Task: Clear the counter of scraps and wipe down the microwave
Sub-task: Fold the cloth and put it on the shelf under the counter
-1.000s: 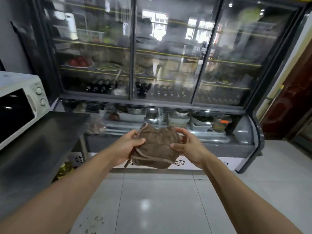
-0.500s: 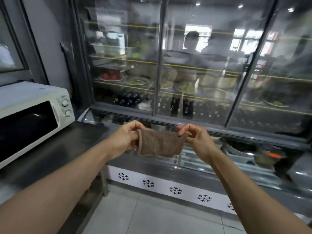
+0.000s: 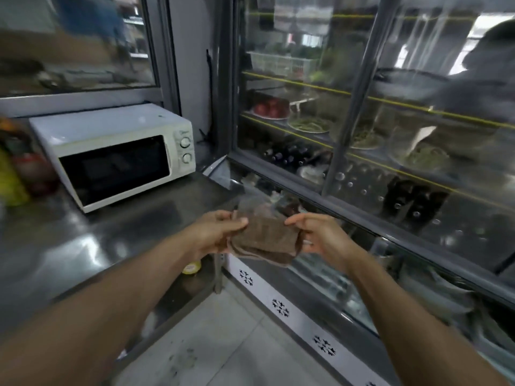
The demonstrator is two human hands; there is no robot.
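Far left of both hands, at the frame edge, blurred bottles (image 3: 11, 174) stand on the steel tabletop (image 3: 83, 246); can't tell what they are. Next along, well left of & beyond the left hand, the white microwave (image 3: 111, 151) sits on the tabletop w/ door closed, dark window facing the camera, two round knobs (image 3: 186, 149) stacked on its right-hand panel. Behind it a glass window (image 3: 78, 43), too blurred to read.

Under the tabletop edge, just below the left wrist, a small yellow-lidded jar (image 3: 191, 267) shows on a lower shelf.

Left hand (image 3: 214, 232): grip clenched on the brown cloth (image 3: 264, 240), thumb on top & fingers curled under its left edge. The cloth is folded into a thick pad, held in the air btwn the two hands, just past the tabletop's right corner & above the floor gap, not touching the tabletop. Well apart from the microwave.

Right hand (image 3: 323, 235): grip pinching the cloth's right edge, thumb & forefinger closed on it, other fingers curled underneath.

Right of & beyond both hands, the glass-fronted display fridge (image 3: 362, 135) w/ plates of food & dark bottles on its shelves; white base strip w/ snowflake marks (image 3: 280, 307) runs below the right forearm. Grey tile floor (image 3: 223, 344) under both arms.
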